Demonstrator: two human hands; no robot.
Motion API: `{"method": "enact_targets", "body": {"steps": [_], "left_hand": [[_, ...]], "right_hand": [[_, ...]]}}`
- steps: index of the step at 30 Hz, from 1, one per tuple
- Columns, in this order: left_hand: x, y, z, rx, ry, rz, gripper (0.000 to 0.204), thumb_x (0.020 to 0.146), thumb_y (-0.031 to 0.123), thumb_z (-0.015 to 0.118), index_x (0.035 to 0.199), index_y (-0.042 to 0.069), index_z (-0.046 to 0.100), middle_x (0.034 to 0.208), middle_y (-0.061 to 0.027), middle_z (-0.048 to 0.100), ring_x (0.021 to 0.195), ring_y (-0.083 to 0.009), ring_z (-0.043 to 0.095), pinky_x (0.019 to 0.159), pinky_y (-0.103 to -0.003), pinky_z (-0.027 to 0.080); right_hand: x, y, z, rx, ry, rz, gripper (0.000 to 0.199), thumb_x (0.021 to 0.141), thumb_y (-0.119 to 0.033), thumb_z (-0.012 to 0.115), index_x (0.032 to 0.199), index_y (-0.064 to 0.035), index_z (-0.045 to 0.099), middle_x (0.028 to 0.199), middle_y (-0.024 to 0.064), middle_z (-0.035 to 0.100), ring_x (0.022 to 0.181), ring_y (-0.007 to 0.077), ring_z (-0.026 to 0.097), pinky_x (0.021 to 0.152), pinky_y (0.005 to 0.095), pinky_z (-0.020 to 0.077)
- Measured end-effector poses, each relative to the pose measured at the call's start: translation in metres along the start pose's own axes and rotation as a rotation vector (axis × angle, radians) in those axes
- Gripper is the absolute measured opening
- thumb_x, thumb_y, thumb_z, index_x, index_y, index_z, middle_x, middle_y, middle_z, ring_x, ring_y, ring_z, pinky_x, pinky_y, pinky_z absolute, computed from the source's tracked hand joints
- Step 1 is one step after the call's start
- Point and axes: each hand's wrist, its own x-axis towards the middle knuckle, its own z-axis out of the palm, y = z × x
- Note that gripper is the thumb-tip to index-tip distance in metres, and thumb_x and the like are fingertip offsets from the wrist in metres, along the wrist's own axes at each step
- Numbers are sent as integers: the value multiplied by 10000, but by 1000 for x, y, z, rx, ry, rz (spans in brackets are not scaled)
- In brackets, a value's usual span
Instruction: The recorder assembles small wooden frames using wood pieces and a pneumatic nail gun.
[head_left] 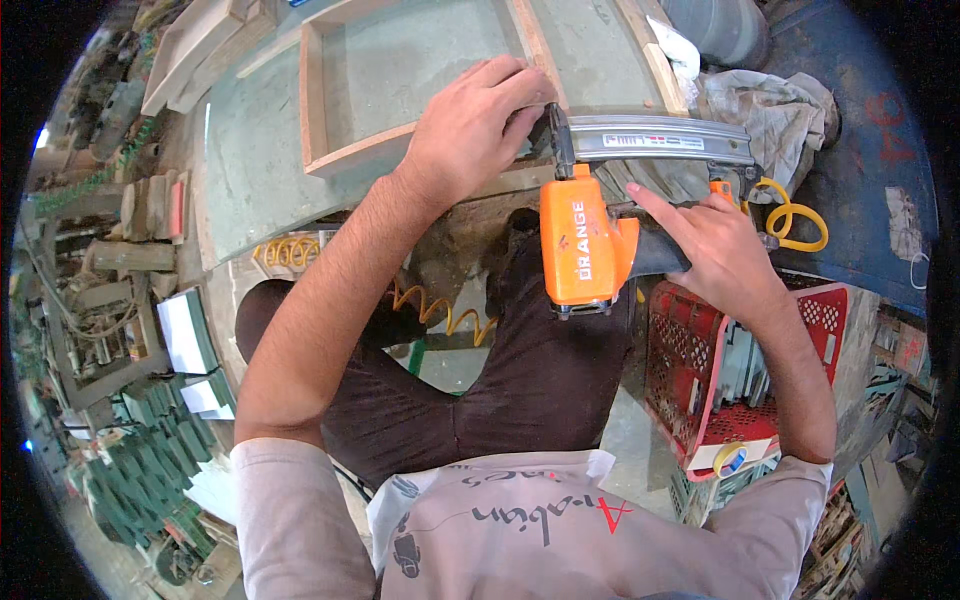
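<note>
My right hand [725, 250] grips the dark handle of an orange pneumatic nail gun [572, 238]. Its index finger lies stretched out, while the other fingers wrap round. The gun's silver magazine [660, 138] points off to the right, and its black nose sits at the near right corner of a shallow wooden frame [362, 148]. At that same corner my left hand [478, 125] is closed over the frame's edge, close beside the nose. Its fingers partly hide the corner, so I cannot tell whether the nose touches the wood.
The frame rests on a grey-green worktable [240, 190]. A yellow air hose [800, 228] loops from the gun's handle. A red perforated crate [690, 370] stands right of my legs, with a roll of tape [730, 458] at its near edge. Wood pieces [130, 480] are stacked at left.
</note>
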Motion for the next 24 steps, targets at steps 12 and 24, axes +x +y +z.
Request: {"method": "enact_targets", "body": {"steps": [12, 24], "left_hand": [[0, 4, -4, -5, -60, -109, 230, 864, 124, 647, 1089, 105, 607, 1072, -86, 629, 1004, -329, 616, 858, -410, 511], [1, 2, -1, -1, -30, -89, 231, 843, 129, 675, 1068, 91, 641, 1095, -88, 648, 1038, -310, 623, 892, -392, 512]], "right_hand": [[-1, 3, 3, 18, 15, -5, 1026, 549, -104, 813, 1472, -108, 366, 824, 120, 669, 788, 293, 632, 773, 371, 447], [0, 4, 2, 29, 12, -19, 1035, 528, -79, 813, 1465, -98, 373, 810, 119, 664, 777, 294, 632, 776, 372, 449]]}}
